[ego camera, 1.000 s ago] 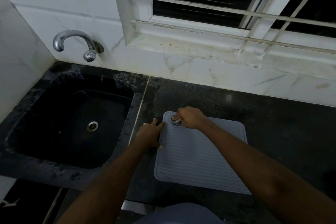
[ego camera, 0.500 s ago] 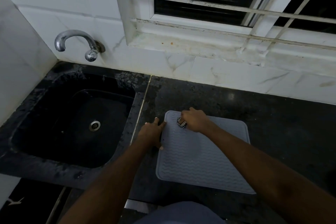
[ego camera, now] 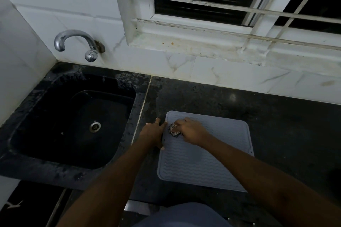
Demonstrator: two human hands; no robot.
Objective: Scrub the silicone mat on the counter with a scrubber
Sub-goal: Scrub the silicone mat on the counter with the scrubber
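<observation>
Head view: grey ribbed silicone mat flat on black stone tabletop, near front edge. Right hand grip holding dark bristly scrubber on mat's far-left corner. Left hand grip wide, fingers pressing mat's left edge.

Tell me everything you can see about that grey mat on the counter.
The silicone mat is pale grey, roughly square with rounded corners, a raised rim and wavy ridges across its surface; it looks soft and rubbery. It lies flat on the dark counter, just right of the sink. The left hand rests at its left edge, fingers spread. The right hand grips a scrubber pressed onto its far left corner, and that forearm crosses above it.
</observation>
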